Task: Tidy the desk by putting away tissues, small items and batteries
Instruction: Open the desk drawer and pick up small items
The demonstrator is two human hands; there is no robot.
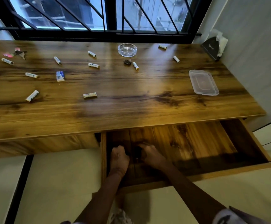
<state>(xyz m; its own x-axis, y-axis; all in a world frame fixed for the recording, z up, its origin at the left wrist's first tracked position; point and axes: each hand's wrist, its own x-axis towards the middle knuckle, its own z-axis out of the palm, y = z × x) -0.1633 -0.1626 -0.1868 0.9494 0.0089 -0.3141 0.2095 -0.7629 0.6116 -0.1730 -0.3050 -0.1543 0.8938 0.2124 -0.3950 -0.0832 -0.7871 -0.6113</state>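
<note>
fingers (143, 147) of right hand (152, 156) grip dark object (138, 153) in open drawer (196, 139); left hand's (119, 157) grasp unclear.

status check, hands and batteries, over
Both down in the open drawer: left hand, right hand, grip unclear. Batteries scattered across the desk. Ashtray and clear container sit among them.

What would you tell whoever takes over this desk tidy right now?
Left grip and right grip: both low in the open drawer, either side of a dark object; too dim to tell whether either holds it.
Batteries lie scattered on the desk, with an eraser, keys and a clear box; tissues sit at its far right corner.
Done: drawer is open.
Left: batteries, small items and tissues are all out.
</note>
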